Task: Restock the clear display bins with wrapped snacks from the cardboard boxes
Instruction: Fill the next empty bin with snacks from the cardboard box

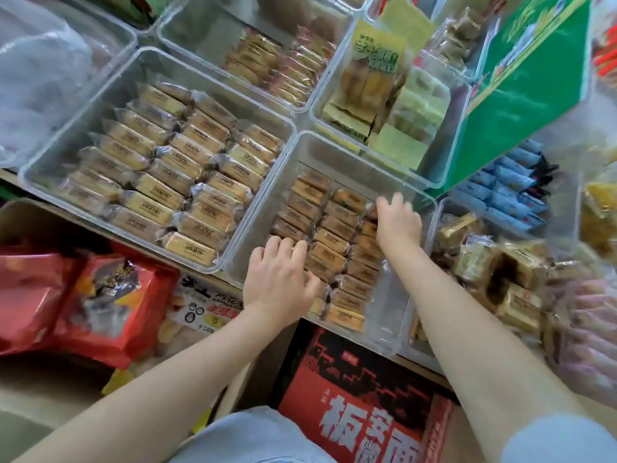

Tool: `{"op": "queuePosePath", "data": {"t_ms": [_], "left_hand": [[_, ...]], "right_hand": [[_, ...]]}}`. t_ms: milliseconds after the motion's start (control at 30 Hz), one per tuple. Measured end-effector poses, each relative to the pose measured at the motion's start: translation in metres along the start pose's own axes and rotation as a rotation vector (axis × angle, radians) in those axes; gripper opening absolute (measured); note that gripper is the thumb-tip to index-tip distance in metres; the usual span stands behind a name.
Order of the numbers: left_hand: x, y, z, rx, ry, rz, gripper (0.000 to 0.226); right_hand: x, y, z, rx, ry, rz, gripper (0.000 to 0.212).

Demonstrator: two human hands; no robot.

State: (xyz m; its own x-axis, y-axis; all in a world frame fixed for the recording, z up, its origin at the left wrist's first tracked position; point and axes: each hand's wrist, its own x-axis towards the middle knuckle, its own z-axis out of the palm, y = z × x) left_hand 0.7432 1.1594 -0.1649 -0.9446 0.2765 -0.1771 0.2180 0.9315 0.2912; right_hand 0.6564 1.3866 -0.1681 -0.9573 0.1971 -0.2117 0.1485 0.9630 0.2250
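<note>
Red printed box (360,402) below; both hands' fingers spread loosely over brown snacks (334,242), clear bin (397,309)

- Clear display bin (405,192) — a rectangular, see-through plastic tub set at a slant on the shelf, its near right strip bare.
- Wrapped snacks (330,237) — small brown bars in clear film, packed flat in three rows along the bin's floor, labels up.
- Neighbouring bin (213,85) to the left, likewise clear — nearly full of paler yellow wrapped cakes (160,162) in tidy rows.
- Cardboard box (20,218) at lower left, open, holding red snack bags (110,302).
</note>
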Motion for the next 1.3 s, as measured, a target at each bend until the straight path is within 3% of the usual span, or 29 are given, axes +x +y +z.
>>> {"op": "queuePosePath", "data": {"t_ms": [67,167,367,600,767,900,1000,1100,1200,1300], "left_hand": [[0.0,0.0,0.0,-0.015,-0.005,0.003,0.05],[0.0,0.001,-0.002,-0.012,-0.005,-0.001,0.047],[-0.001,0.003,-0.009,0.007,-0.089,-0.006,0.056],[-0.015,0.018,-0.021,-0.134,-0.117,0.016,0.058],[-0.086,0.107,-0.027,-0.333,-0.222,0.252,0.048],[-0.155,0.184,-0.019,-0.458,-0.349,0.428,0.043],[-0.197,0.24,-0.016,-0.515,-0.28,0.541,0.045],[-0.226,0.298,-0.021,-0.583,-0.204,0.663,0.054],[-0.24,0.356,-0.02,-0.412,-0.137,0.705,0.066],[-0.249,0.395,-0.001,-0.123,-0.11,0.597,0.083]], "right_hand": [[-0.005,0.002,0.006,0.035,0.015,0.007,0.047],[-0.017,0.003,0.016,0.021,0.047,-0.029,0.034],[-0.024,0.003,0.003,0.242,-0.369,0.003,0.053],[-0.132,0.044,-0.065,0.644,-0.249,-0.086,0.025],[-0.267,0.114,-0.093,0.816,-0.016,-0.048,0.02],[-0.368,0.187,-0.091,0.917,0.107,0.149,0.018],[-0.429,0.234,-0.073,0.925,0.203,0.336,0.02],[-0.472,0.274,-0.04,0.935,0.199,0.459,0.02],[-0.496,0.309,-0.009,0.925,0.114,0.496,0.021],[-0.5,0.339,0.022,0.838,0.0,0.474,0.02]]}}
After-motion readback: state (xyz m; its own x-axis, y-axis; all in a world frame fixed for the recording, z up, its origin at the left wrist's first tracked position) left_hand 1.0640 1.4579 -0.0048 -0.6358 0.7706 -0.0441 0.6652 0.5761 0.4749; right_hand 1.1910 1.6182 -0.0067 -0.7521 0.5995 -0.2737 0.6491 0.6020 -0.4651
